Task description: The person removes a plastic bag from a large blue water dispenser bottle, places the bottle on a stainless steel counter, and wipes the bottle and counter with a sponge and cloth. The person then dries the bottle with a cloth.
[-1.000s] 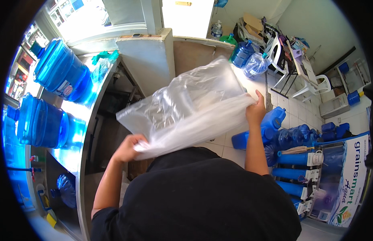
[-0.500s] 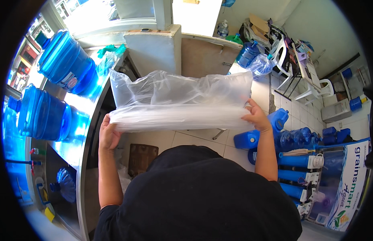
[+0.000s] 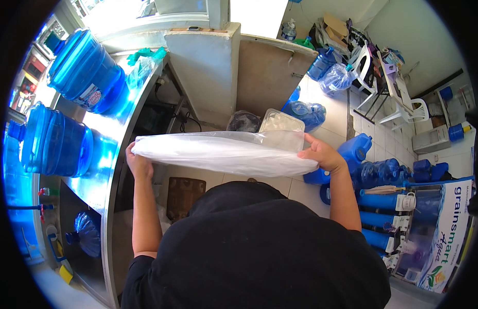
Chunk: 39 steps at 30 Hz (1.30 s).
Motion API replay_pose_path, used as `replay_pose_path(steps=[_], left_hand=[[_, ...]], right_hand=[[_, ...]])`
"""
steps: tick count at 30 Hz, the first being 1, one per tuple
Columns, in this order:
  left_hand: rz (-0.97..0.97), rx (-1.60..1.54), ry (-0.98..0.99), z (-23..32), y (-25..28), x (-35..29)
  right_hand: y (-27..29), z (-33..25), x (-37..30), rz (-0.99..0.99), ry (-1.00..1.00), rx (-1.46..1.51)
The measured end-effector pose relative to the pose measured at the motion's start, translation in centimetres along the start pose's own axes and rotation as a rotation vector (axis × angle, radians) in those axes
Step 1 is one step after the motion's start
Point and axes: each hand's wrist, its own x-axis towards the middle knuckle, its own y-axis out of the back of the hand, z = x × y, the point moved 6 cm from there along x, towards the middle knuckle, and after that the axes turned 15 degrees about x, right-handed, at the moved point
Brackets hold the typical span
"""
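My two hands [image 3: 325, 154] hold one long bundle of clear plastic [image 3: 223, 154]. I count two big blue water containers [image 3: 89, 69] on the worktop [image 3: 101, 157] and, farther off, two white chairs [image 3: 361, 63].

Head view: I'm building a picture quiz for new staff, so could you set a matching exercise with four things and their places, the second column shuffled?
Things
1. Clear plastic
2. Left hand
3. Right hand
4. Green plastic bag

Places
A. At the end of the plastic nearer, in the picture, to the blue jerrycans
B. On the far end of the metal counter
C. Held lengthwise between two hands
D. At the end of the plastic nearer, in the picture, to the metal counter

Right pairs: 1-C, 2-D, 3-A, 4-B
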Motion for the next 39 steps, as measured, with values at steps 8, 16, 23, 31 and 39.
replay_pose_path(steps=[8, 16, 23, 31, 39], left_hand=[[-0.687, -0.044, 0.487, -0.9, -6.8, -3.5], [-0.529, 1.043, -0.166, -7.5, -6.9, -0.3], [-0.295, -0.039, 0.791, -17.0, -18.5, 2.7], [-1.054, 0.097, 0.904, -17.4, -37.6, -0.7], [-1.101, 1.697, -0.461, -34.6, -54.2, 9.3]], right_hand=[[4.9, 1.0, -1.4, 0.886, 0.305, -0.747], [8.0, 7.6, -3.1, 0.435, 0.284, 0.691], [15.8, 9.1, -1.2, -0.082, 0.304, 1.030], [38.0, 17.8, 10.4, 0.614, -0.414, -0.777], [50.2, 17.5, 24.0, 0.679, -0.602, -0.993]])
